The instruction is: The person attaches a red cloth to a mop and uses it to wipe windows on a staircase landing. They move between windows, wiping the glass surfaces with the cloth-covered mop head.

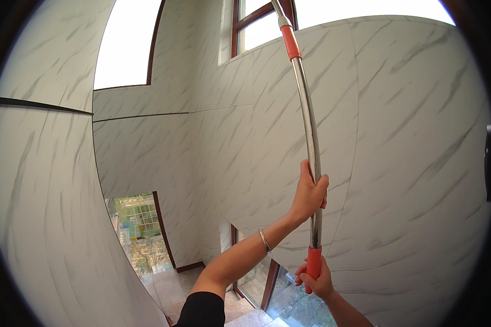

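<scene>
A long telescopic metal pole [305, 102] rises from the lower right and leans slightly left towards a high window. My left hand [312, 191] is wrapped around its bare metal shaft, with a silver bangle on that wrist. Lower down, my right hand [317, 277] grips the red handle [314, 261] at the pole's bottom end. Near the top of the view a red collar [290, 43] joins a thinner section of the pole. The pole's far end lies beyond the upper edge, out of sight.
Marble-patterned wall panels [405, 135] surround the stairwell. Above is a red-brown framed window [255, 24]; another tall window [139, 229] opens onto greenery at lower left. Stone stairs [245, 308] and a landing [170, 286] lie below. A dark fixture [489, 163] is on the right.
</scene>
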`<state>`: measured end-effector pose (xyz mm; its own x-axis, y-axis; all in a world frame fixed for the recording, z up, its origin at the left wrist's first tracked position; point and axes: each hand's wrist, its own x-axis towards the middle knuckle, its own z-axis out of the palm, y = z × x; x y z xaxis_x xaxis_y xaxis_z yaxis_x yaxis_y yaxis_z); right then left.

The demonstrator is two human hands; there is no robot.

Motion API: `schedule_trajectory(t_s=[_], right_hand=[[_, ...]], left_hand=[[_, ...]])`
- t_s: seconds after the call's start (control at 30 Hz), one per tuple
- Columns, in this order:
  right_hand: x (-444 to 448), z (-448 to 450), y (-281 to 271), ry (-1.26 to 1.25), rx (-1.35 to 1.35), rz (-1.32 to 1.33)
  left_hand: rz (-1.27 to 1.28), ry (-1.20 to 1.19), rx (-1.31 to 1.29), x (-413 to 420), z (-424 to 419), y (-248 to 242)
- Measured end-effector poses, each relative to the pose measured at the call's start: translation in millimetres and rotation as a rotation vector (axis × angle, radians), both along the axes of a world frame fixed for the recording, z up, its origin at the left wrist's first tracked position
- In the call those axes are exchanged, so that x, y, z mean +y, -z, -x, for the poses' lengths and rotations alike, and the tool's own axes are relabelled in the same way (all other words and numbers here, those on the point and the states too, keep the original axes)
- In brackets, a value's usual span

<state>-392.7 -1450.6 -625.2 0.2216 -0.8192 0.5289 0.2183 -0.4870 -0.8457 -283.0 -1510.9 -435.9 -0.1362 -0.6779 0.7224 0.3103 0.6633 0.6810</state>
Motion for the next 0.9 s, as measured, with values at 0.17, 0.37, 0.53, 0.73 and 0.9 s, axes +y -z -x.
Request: schedule_trajectory(t_s=[0.17, 0.37, 0.53, 0.73, 0.9], right_hand=[[-51, -5, -80, -0.059, -0.047, 0.01], [-109, -21, -175, -0.044, -0.059, 0.122], [-145, -25, -246, -0.032, -0.089, 0.146], [-178, -50, -306, -0.036, -0.155, 0.192], [-193, -72, -321, 0.019, -0.207, 0.142]], left_hand=[[0.062, 0.005, 0.002, -63, -3, -74], [0.09, -0.052, -0.036, -117, -17, -172], [0.221, -0.276, -0.247, -142, -31, -192], [0.392, -0.599, -0.439, -149, -70, -128], [0.356, -0.643, -0.65, -125, -139, -69]])
